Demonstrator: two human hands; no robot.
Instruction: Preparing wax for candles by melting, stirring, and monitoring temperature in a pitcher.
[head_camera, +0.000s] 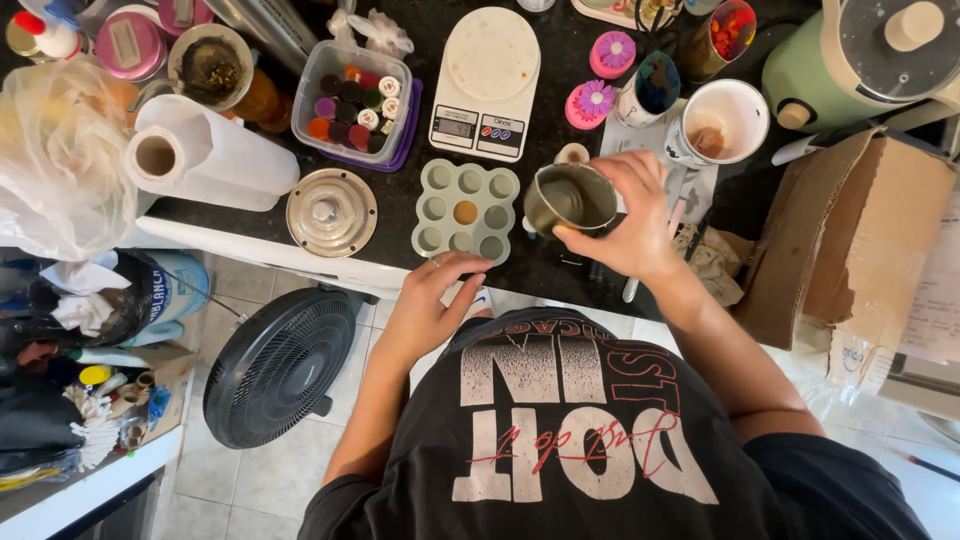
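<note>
Right hand (628, 225) grasps small metal cup (570, 199), fingers wrapped round its rim and side, cup tilted just beside the pale green mould tray (466, 210). Left hand (432, 300) has fingers loosely curled, holding nothing, fingertips touching the counter edge (300, 262) just below the tray. White kitchen scale (485, 82) sits beyond the tray, well past the fingertips.

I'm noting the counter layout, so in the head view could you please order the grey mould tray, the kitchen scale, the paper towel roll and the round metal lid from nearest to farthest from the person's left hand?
From the left hand:
1. Grey mould tray, just above the fingertips.
2. Round metal lid, up and to the left.
3. Kitchen scale, behind the tray.
4. Paper towel roll, far left.
</note>
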